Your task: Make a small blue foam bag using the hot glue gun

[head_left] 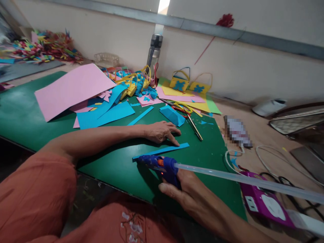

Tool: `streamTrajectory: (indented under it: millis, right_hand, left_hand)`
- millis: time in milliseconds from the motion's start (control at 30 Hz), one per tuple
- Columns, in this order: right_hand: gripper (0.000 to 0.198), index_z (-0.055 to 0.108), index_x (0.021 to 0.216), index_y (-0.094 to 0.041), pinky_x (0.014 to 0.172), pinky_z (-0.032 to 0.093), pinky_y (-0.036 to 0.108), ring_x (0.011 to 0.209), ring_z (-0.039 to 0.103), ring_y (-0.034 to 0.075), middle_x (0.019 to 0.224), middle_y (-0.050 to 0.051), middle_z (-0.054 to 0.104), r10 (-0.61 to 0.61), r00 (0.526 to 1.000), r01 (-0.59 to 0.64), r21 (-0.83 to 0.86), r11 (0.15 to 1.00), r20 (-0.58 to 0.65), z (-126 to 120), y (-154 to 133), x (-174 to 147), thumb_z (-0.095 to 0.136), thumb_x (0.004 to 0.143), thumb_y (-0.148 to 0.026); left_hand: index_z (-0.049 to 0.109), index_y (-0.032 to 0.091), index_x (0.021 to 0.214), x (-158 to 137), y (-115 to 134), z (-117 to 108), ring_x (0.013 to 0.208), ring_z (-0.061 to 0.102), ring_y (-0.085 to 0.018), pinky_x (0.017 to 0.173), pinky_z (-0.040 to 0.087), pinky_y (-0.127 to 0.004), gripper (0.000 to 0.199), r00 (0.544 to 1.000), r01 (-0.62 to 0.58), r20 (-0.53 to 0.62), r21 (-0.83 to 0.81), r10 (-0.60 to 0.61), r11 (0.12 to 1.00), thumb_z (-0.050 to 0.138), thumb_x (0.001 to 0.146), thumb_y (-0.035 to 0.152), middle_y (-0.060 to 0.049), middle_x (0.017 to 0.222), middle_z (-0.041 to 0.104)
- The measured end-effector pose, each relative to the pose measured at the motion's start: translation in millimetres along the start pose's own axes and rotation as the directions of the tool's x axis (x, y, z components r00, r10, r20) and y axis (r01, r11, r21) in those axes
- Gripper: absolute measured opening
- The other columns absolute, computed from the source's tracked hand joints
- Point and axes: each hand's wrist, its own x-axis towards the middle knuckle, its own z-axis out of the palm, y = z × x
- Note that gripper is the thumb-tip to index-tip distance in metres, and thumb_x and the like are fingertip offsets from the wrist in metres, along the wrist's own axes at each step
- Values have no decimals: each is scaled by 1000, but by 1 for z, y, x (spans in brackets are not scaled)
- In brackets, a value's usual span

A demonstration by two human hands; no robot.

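A narrow blue paper strip (167, 148) lies on the green board (108, 155) in front of me. My left hand (160, 131) rests over the board with its fingers spread, one fingertip touching the strip near its right end. In my right hand (188, 190) is a blue hot glue gun (170, 170), its small red light on. The gun's nozzle meets or hovers just over the strip's left end; I cannot tell which. A long clear glue stick (215, 174) sticks out of its back, to the right. Beyond my left hand is a folded blue paper piece (172, 115).
Scissors (193, 126) lie behind the strip. Pink sheets (73, 89), blue paper (106, 114) and small yellow paper bags (179, 82) cover the far side. A bottle (154, 50) stands by the wall. At right are a purple power strip (263, 199) and cables.
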Motion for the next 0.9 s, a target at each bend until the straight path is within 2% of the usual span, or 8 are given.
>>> streamTrajectory:
  millis: [133, 300, 500, 633, 900]
  right_hand:
    - [20, 53, 83, -21, 66, 44, 28, 72, 53, 16, 80, 0, 57, 28, 999, -28, -8, 1000, -34, 0, 7, -4, 48, 84, -41]
    - [22, 54, 83, -20, 65, 44, 28, 70, 53, 16, 79, 0, 58, 76, 994, -77, -12, 997, -80, -3, 11, -8, 49, 83, -42]
    - [23, 53, 85, -20, 71, 44, 32, 77, 54, 18, 85, 2, 58, 97, 992, -96, 15, 995, -81, -8, 13, -9, 48, 82, -41]
    - [19, 52, 79, -20, 65, 43, 31, 70, 52, 17, 78, 1, 57, 76, 989, -75, 14, 997, -125, -12, 12, -10, 47, 82, -38]
    - [17, 49, 77, -19, 59, 37, 26, 60, 45, 12, 70, -3, 50, 41, 991, -35, 49, 998, -125, -14, 16, -10, 47, 84, -34]
  left_hand:
    - [59, 39, 114, 0, -1, 1, 121, 39, -23, 92, 32, -38, 39, 1000, -10, 1, 18, 10, 1000, 40, 87, 18, -1, 134, 46]
    - [61, 39, 112, -1, -2, 3, 119, 41, -24, 94, 32, -38, 37, 999, -26, -30, 8, 26, 1000, 43, 86, 19, -2, 132, 48]
    - [60, 39, 113, -2, -3, 4, 118, 41, -24, 94, 32, -39, 41, 999, -37, -40, 3, 37, 999, 43, 84, 16, -2, 132, 48]
    - [59, 39, 114, -2, -1, 2, 120, 40, -22, 96, 31, -38, 40, 1000, -20, -15, 12, 20, 1000, 42, 85, 16, -1, 133, 47]
    - [60, 35, 114, -3, 2, -1, 122, 39, -22, 97, 32, -40, 42, 1000, -22, 4, 31, 22, 999, 42, 84, 12, -5, 135, 46]
